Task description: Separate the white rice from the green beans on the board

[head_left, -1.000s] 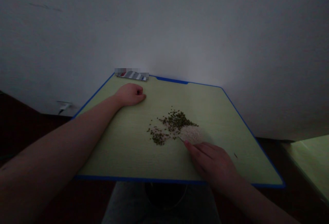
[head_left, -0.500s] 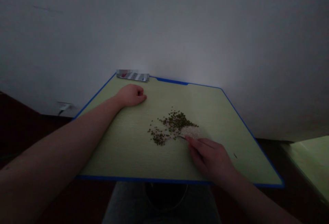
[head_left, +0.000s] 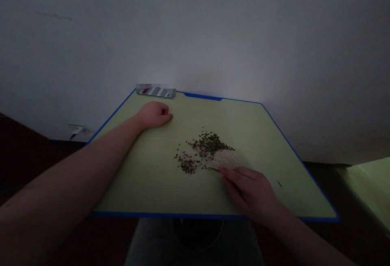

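My right hand is closed around a thin metal utensil, seemingly a spoon; only its narrow front part shows. That tip rests low at the near edge of a pale heap of rice-like grains. Small dark green beans lie against the heap's far left side, and a looser patch of beans mixed with pale grains spreads to the left. My left hand rests on the table in a loose fist with nothing visible in it, apart from the grains.
The pale tabletop has a blue rim. A phone-like flat object, partly blurred, lies at its far left corner. A small dark sliver lies at right. Below the near edge stands a dark round container. A wall rises behind.
My right hand has drawn the spoon slightly nearer to me, from the heap's left side to its near edge. My left hand stays put. The view has shifted a little.
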A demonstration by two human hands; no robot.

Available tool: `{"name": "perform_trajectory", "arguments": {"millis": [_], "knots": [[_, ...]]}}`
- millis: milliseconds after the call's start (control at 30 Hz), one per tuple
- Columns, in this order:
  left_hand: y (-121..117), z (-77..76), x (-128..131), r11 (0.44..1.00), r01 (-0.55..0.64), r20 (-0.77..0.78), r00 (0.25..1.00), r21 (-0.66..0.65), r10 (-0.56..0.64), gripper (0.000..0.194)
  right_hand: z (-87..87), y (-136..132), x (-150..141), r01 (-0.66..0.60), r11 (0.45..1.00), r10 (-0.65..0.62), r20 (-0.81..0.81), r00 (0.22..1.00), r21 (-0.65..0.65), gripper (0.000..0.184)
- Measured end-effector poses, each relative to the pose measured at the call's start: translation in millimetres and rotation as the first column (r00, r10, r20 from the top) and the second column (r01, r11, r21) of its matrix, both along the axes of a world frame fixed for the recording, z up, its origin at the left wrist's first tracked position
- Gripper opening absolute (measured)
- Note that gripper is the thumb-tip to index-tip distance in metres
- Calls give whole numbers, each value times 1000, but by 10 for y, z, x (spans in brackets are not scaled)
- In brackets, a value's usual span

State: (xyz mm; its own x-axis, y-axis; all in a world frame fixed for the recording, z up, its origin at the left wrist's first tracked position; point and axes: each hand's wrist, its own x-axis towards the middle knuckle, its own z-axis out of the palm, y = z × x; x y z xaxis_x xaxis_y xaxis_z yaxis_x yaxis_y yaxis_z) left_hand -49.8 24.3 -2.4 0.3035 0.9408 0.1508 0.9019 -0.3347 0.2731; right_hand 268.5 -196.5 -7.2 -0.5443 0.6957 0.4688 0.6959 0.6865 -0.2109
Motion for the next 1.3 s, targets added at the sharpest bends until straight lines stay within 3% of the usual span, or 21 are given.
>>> {"name": "perform_trajectory", "arguments": {"millis": [333,1033,1300], "knots": [[23,-15,-13,1000,1,-41,999,0,-1,31,20,38,-42,58,998,-58,-40,998,10,29],[24,-16,-18,1000,1,-26,1000,-10,-1,29,31,45,-53,-28,999,27,-59,998,-17,29],[8,-5,-8,1000,-4,-42,999,-4,4,30,69,81,-56,-1,995,1,-1,1000,-98,31]]}}
